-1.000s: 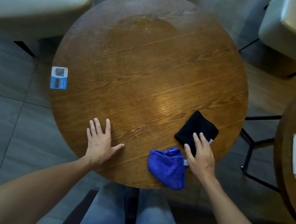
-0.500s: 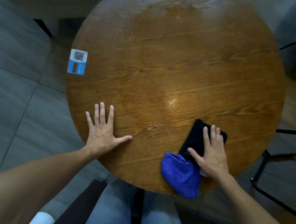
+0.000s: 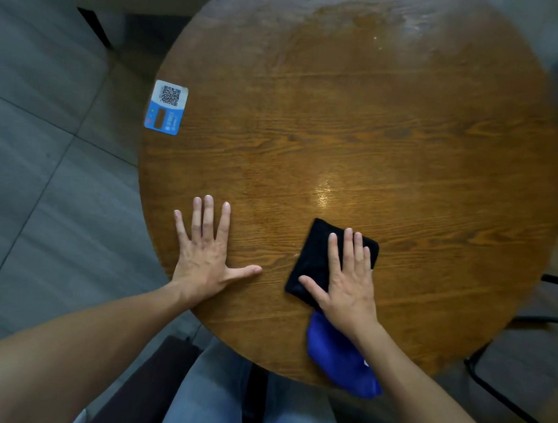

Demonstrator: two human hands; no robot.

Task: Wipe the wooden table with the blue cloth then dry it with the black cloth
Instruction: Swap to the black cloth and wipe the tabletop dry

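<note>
Pressing flat on the black cloth [image 3: 317, 262], your right hand [image 3: 348, 287] has its fingers [image 3: 348, 251] extended and close together, thumb angled out across the cloth's near corner; the palm lies on the fabric, not gripping it. Your left hand [image 3: 204, 256] is spread flat on the bare wooden table [image 3: 406, 137], fingers splayed, thumb out to the right, holding nothing. Count: two cloths, one QR-code sticker [image 3: 166, 107], two hands. The black cloth is a folded rectangle lying on the near right part of the tabletop. The blue cloth [image 3: 337, 355] is bunched under your right wrist at the table's near edge, its lower end hanging past the rim; whether it touches the black cloth cannot be told. The sticker sits at the left rim. The centre, far side and right side of the round top are open wood, with a duller, streaked patch near the far edge.
</note>
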